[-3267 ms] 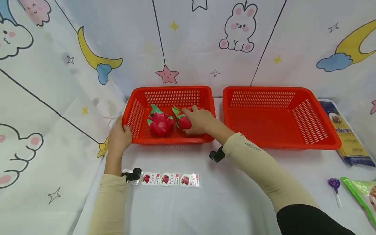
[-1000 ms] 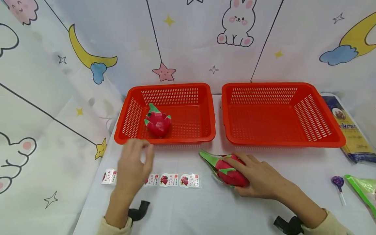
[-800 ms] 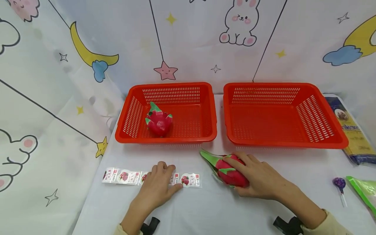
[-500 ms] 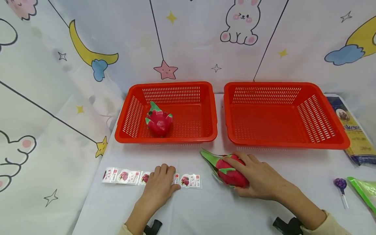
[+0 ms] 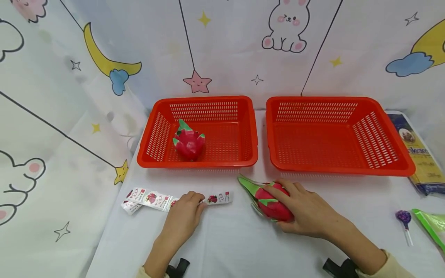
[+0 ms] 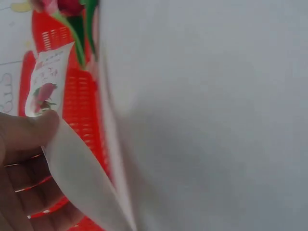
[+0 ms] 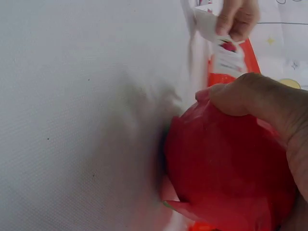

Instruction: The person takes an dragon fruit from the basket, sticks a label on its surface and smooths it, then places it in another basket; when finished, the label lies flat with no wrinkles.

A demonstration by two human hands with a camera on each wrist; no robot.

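In the head view my left hand [image 5: 184,216] pinches a strip of stickers [image 5: 156,200] printed with dragon fruit pictures. The left wrist view has the thumb pressed on the strip [image 6: 50,82], which bends up off the white tabletop. My right hand [image 5: 306,210] grips a red dragon fruit [image 5: 274,204] with green leaf tips, lying on the table to the right of the strip. Seen from the right wrist, its round red end [image 7: 226,163] fills the palm. Another dragon fruit [image 5: 189,144] sits in the left red basket [image 5: 226,164].
A second red basket [image 5: 340,170] stands at the back right, with a blue and yellow packet [image 5: 422,158] beside it. A purple lollipop [image 5: 404,217] and a green-edged bag [image 5: 431,226] lie at the far right. A patterned cloth [image 5: 226,46] hangs behind the baskets.
The right hand has brought a dragon fruit out of the left basket to the table. My left hand has left the basket's side, come down to the sticker strip and lifted part of it.
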